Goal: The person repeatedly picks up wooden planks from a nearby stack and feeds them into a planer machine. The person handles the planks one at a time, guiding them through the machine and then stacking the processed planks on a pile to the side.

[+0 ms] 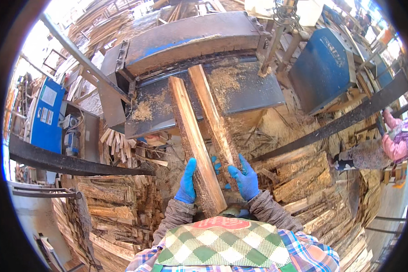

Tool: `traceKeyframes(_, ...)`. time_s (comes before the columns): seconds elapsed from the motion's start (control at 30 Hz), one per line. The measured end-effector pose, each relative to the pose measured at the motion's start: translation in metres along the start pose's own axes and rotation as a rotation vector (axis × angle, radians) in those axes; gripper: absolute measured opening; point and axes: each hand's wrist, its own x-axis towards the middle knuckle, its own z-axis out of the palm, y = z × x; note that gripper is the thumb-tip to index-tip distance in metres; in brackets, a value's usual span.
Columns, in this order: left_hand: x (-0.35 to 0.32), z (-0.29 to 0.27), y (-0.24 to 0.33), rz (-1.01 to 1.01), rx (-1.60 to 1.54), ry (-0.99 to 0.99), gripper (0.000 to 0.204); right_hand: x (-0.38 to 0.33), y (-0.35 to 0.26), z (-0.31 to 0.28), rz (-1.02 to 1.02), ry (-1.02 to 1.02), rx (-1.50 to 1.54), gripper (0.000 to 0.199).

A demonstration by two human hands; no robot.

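Two rough-sawn wooden planks with bark along their edges slope from my lap up onto a metal machine table (254, 90). My left hand (187, 182), in a blue glove, is closed round the lower part of the left plank (192, 131), its thumb along the near side. Blue fingertips show in the gap between the planks. My right hand (245, 179), gloved alike, grips the lower end of the right plank (211, 109), with the thumb over its top. Both far ends rest on the table, a little apart. Part of each hand is hidden by the wood.
A heavy metal machine housing (190, 43) spans behind the table, which carries sawdust (224, 81). Stacked timber lies at left (106, 211) and right (303, 181). A blue cabinet (324, 70) stands at far right, a blue control box (47, 115) at left. Another person (396, 138) is at right.
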Motion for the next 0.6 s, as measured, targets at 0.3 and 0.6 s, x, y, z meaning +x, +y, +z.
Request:
traceKeyframes(0.3, 0.021, 0.009, 0.013, -0.007, 0.019, 0.015, 0.094, 0.011, -0.070, 0.002, 0.007, 0.139, 0.243, 0.074)
traceKeyframes(0.6, 0.072, 0.019, 0.046, 0.041, 0.074, 0.058, 0.097, 0.063, -0.068, -0.018, -0.039, 0.164, 0.052, 0.071)
